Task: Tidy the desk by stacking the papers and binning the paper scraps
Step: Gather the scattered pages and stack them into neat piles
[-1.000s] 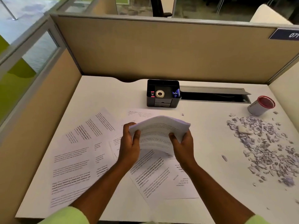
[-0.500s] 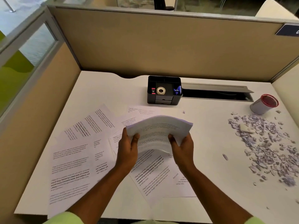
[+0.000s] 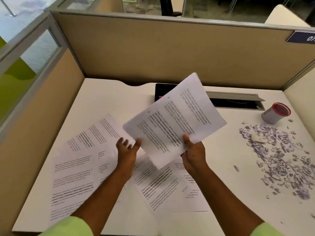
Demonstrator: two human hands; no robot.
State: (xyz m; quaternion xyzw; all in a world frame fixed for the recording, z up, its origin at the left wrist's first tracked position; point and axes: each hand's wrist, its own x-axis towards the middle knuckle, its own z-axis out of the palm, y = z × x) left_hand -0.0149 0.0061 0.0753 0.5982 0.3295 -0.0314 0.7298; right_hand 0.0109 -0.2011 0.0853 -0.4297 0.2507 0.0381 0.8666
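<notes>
**One stack held aloft, loose sheets and scraps on the desk**

While the stack (image 3: pixel 173 120) is lifted clear of the desk (image 3: pixel 109 99), it is gripped only by the right hand (image 3: pixel 192 152), whose thumb is pressed on the printed top page at the near right corner with the fingers curled beneath. One stack is counted; the number of pages in it cannot be told. It is tilted, its far corner raised away from the hand.

Just left of the stack, the left hand (image 3: pixel 127 149) is seen with fingers spread and relaxed; nothing is pinched by it, though its thumb tip lies at or very near the stack's near left edge, and contact cannot be confirmed.

Under and around both hands, loose sheets (image 3: pixel 81 164) are spread flat on the desk. About five or six can be made out, overlapping: several to the left of the left hand and a few below the wrists, between the two forearms.

Well to the right of the right hand, one scattered heap of scraps (image 3: pixel 279 157) is laid out, far too many to count. One cup (image 3: pixel 275 113) with a red rim is tipped on its side just beyond the heap. One black organizer (image 3: pixel 162 92) is partly hidden behind the stack.
</notes>
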